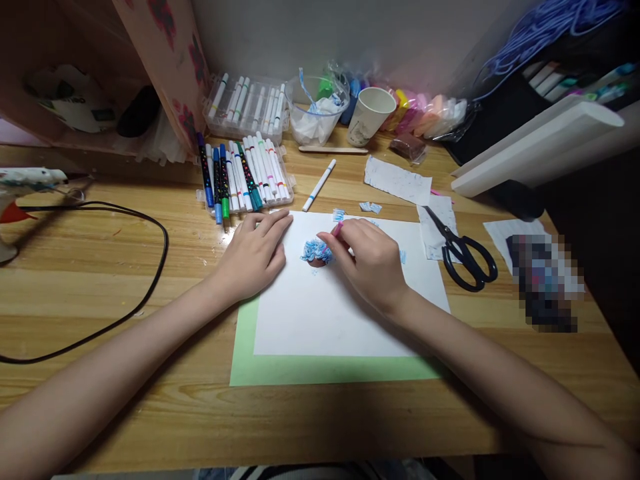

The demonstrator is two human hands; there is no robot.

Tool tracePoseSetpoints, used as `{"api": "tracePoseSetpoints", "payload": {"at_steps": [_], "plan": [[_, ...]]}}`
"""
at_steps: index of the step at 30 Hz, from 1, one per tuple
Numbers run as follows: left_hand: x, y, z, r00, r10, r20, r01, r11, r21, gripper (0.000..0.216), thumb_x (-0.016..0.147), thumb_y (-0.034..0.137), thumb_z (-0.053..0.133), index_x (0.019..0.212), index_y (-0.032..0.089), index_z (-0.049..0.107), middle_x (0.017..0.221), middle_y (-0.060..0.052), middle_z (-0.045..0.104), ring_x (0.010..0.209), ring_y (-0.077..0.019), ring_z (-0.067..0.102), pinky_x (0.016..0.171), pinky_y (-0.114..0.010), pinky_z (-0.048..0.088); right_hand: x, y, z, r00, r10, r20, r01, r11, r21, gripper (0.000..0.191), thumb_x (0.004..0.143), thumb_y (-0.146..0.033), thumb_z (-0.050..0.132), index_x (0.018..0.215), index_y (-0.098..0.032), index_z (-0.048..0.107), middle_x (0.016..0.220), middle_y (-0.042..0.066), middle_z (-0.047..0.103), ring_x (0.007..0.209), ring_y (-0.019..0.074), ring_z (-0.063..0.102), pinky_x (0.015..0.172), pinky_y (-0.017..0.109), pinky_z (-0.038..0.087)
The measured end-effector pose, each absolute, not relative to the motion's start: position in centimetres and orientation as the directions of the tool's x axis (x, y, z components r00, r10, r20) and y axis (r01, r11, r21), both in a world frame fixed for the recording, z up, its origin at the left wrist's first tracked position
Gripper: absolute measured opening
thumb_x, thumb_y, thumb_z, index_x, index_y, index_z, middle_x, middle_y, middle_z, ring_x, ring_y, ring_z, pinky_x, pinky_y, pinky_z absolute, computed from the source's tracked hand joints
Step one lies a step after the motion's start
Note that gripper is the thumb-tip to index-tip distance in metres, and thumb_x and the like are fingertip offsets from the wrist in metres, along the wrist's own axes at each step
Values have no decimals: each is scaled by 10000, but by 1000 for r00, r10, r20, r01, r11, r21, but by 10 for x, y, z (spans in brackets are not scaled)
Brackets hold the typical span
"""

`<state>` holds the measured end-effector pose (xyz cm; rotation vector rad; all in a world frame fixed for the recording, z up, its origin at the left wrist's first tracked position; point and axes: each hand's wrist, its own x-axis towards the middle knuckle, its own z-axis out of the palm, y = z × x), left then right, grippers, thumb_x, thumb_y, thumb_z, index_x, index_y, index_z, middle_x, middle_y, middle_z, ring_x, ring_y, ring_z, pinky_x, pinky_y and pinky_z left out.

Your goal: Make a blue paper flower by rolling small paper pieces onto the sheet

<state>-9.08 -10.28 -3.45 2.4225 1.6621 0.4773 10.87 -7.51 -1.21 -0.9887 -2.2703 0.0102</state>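
Observation:
My left hand (257,253) lies flat, fingers stretched out, on the upper left corner of the white paper (310,320). My right hand (373,260) is closed in a pinch on a slim pink stick (339,229), mostly hidden by the fingers. Its lower end appears to touch a small frilly blue-and-white tuft (315,249) with a brown base, which sits on the paper. Just beyond the right hand lie small blue-striped paper pieces (371,207). A green sheet (330,370) shows under the white paper.
Black scissors (467,260) lie right of the paper beside torn white strips (397,180). Behind are a marker (319,185), a case of markers (250,173), a clear cup (320,110), and a paper cup (370,113). A black cable (163,260) loops at left near a glue gun (30,177).

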Motion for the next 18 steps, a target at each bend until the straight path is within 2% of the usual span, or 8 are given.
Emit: {"api": "tracePoseSetpoints", "payload": {"at_steps": [4,8,11,15,18], "plan": [[-91,-103,-34,331,929,163,876,-367,312,459,888,208,382,1338,141,443,1398,-74,462,1118,-289,404,989,-465,352,110,-71,-6,-509,728,459,671,670,-318,169,920,-218,499,754,-195,518,651,27,591,606,173,523,567,291,372],[-92,-103,-35,337,927,165,875,-373,310,459,885,209,384,1335,142,447,1399,-71,460,1113,-289,403,992,-462,351,116,-71,6,-638,688,345,588,725,-359,147,920,-163,471,787,-185,530,746,57,633,693,187,566,643,296,418],[-92,-103,-35,336,927,166,873,-373,314,464,880,204,388,1338,152,446,1397,-70,462,1111,-292,406,986,-471,356,119,-72,11,-672,681,291,562,725,-398,150,921,-157,468,794,-184,544,782,60,646,736,188,584,675,298,426],[-91,-103,-34,333,929,161,878,-367,308,460,889,213,382,1338,132,445,1398,-76,462,1117,-293,400,989,-470,356,117,-72,8,-571,765,299,636,642,-428,141,893,-192,541,754,-180,561,725,39,646,657,164,567,609,275,390],[-91,-103,-34,334,929,157,880,-367,300,459,894,215,380,1338,120,444,1402,-75,460,1117,-291,399,994,-462,355,116,-71,3,-435,846,310,682,534,-500,191,872,-239,590,694,-173,567,646,13,623,570,132,524,561,262,355]]}}
